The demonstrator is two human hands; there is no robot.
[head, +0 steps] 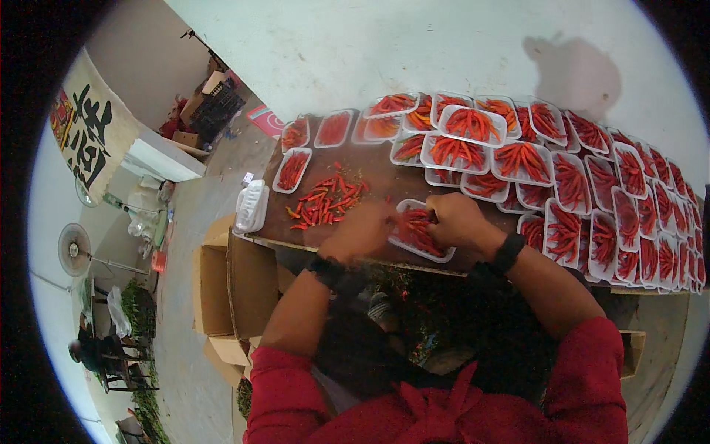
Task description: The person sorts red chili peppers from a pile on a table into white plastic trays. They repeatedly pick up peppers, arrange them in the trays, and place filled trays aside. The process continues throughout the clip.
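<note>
A white plastic tray of red chillies lies at the table's front edge, between my hands. My right hand is over the tray's right side, its fingers curled against the chillies. Motion blurs my left hand at the tray's left side, so its fingers and anything in them cannot be made out. Left of that hand, a loose heap of short red and orange chillies is spread on the brown tabletop.
Filled chilli trays are stacked along the back and right. A stack of white trays stands at the table's left corner, above an open cardboard box. A pale wall bounds the table behind. A person is far left.
</note>
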